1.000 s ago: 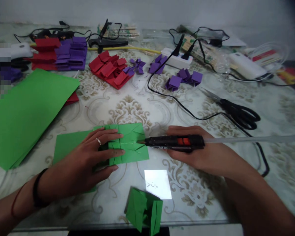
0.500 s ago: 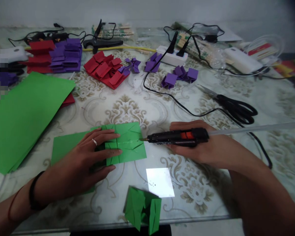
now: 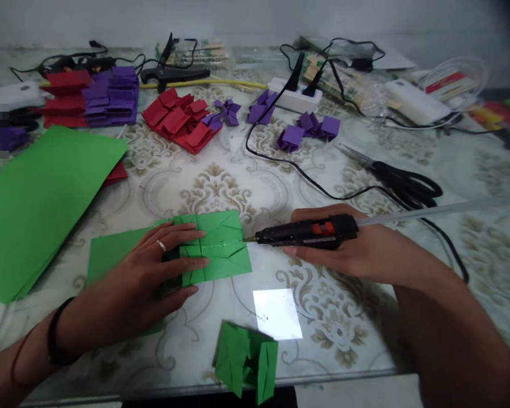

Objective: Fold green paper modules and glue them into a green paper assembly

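The paper (image 3: 227,226), folded, lies flat on the table (image 3: 221,156) beneath the fingertips of the left hand (image 3: 148,269). The left hand is palm down, fingers slightly spread. A thin glue line (image 3: 221,245) runs from these fingers toward the right hand (image 3: 355,258). The right hand is closed around the glue gun (image 3: 306,233); the nozzle points toward the left hand at the paper's edge. Nozzle contact cannot be determined. The glue stick (image 3: 408,217) extends rearward above the right wrist. The green unit (image 3: 232,362) sits nearer the body than both hands. The scissors (image 3: 408,184) lie beyond the right hand.
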The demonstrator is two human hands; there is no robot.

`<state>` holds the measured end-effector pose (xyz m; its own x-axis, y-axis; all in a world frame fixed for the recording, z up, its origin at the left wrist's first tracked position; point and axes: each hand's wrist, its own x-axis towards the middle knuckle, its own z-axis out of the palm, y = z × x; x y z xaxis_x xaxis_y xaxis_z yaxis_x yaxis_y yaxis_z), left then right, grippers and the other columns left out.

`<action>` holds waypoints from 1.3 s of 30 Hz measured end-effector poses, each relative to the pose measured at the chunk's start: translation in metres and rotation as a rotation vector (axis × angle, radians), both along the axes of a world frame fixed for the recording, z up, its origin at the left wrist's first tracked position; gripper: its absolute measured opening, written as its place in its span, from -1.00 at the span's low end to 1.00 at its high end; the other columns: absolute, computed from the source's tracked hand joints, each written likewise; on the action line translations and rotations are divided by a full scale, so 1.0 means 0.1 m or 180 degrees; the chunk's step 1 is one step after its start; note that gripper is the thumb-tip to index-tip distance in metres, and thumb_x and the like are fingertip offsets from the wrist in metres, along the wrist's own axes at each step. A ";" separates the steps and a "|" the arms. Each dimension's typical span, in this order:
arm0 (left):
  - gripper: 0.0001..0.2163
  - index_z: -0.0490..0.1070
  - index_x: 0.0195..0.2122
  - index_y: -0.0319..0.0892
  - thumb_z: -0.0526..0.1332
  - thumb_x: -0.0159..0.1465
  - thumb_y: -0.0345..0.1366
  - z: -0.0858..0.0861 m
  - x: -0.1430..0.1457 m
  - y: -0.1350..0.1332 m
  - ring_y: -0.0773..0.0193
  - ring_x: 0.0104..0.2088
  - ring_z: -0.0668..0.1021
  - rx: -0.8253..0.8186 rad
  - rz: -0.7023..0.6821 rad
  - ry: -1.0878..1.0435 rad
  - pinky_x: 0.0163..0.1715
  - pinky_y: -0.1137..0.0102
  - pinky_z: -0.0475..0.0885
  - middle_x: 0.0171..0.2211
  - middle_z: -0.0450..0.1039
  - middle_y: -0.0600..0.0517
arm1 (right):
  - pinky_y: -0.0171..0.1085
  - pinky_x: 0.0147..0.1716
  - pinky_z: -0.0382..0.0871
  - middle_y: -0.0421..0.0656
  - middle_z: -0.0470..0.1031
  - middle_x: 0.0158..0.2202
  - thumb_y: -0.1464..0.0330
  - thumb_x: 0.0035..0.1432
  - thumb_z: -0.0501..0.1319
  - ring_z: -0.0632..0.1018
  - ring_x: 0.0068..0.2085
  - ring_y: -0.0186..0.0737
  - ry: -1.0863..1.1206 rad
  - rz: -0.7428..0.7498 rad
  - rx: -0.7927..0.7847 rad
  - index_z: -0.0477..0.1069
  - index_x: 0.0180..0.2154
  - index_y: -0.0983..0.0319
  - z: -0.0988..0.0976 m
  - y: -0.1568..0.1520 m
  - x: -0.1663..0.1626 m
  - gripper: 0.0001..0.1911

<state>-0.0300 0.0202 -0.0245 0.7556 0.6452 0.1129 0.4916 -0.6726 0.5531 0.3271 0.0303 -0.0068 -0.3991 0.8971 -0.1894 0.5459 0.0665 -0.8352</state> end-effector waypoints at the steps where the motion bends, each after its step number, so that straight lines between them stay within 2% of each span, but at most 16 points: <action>1: -0.68 0.54 0.19 0.05 0.29 0.45 -0.36 0.01 0.00 0.00 -0.12 0.43 0.39 0.0006 0.0006 -0.0002 0.45 -0.29 0.27 0.38 0.39 -0.05 | -0.32 -0.53 0.47 -0.21 0.62 -0.46 0.11 0.21 0.42 0.56 -0.48 -0.20 -0.0001 -0.0010 -0.0007 0.65 -0.27 0.19 0.00 0.00 0.00 -0.73; 8: -0.70 0.52 0.20 0.03 0.25 0.48 -0.35 0.06 0.02 0.01 -0.14 0.42 0.40 0.0000 -0.0036 0.0073 0.44 -0.31 0.28 0.37 0.40 -0.08 | -0.30 -0.52 0.47 -0.19 0.62 -0.48 0.15 0.22 0.39 0.55 -0.49 -0.19 -0.0128 -0.0076 -0.0023 0.63 -0.31 0.18 0.02 -0.02 -0.01 -0.77; 18: -0.65 0.51 0.22 0.09 0.31 0.44 -0.33 -0.02 -0.02 -0.01 -0.16 0.44 0.38 0.0012 0.0013 0.0056 0.49 -0.23 0.25 0.42 0.37 -0.02 | -0.32 -0.55 0.38 -0.21 0.56 -0.51 0.15 0.18 0.40 0.49 -0.51 -0.25 -0.0327 -0.0050 -0.0238 0.59 -0.31 0.24 0.03 -0.03 0.01 -0.73; 22: -0.64 0.53 0.22 0.08 0.33 0.43 -0.35 -0.03 -0.02 0.00 -0.16 0.43 0.39 0.0050 0.0015 0.0095 0.45 -0.28 0.29 0.40 0.38 -0.04 | -0.30 -0.54 0.39 -0.19 0.56 -0.50 0.14 0.20 0.38 0.51 -0.50 -0.21 -0.0319 0.0032 -0.0225 0.57 -0.32 0.21 0.04 -0.02 0.02 -0.74; 28: -0.65 0.52 0.22 0.09 0.30 0.44 -0.34 -0.02 -0.01 0.00 -0.13 0.45 0.37 0.0005 0.0008 0.0028 0.47 -0.27 0.25 0.40 0.38 -0.05 | -0.29 -0.55 0.38 -0.19 0.56 -0.50 0.13 0.15 0.37 0.48 -0.50 -0.20 -0.0499 -0.0006 -0.0335 0.58 -0.32 0.20 0.05 -0.03 0.01 -0.74; 33: -0.65 0.53 0.20 0.11 0.29 0.43 -0.35 -0.01 -0.01 0.00 -0.14 0.43 0.40 0.0003 0.0037 0.0029 0.47 -0.26 0.26 0.39 0.41 -0.03 | -0.30 -0.56 0.32 -0.22 0.49 -0.54 0.12 0.14 0.36 0.44 -0.52 -0.22 -0.0502 0.0053 -0.0372 0.52 -0.40 0.17 0.06 -0.03 0.00 -0.75; 39: -0.64 0.52 0.22 0.08 0.31 0.43 -0.37 -0.03 -0.02 0.00 -0.12 0.44 0.39 0.0022 0.0005 -0.0008 0.46 -0.29 0.27 0.39 0.38 -0.05 | -0.36 -0.64 0.19 -0.33 0.33 -0.61 0.13 0.14 0.39 0.32 -0.59 -0.33 -0.0489 0.0222 -0.0364 0.48 -0.42 0.17 0.06 -0.02 0.01 -0.73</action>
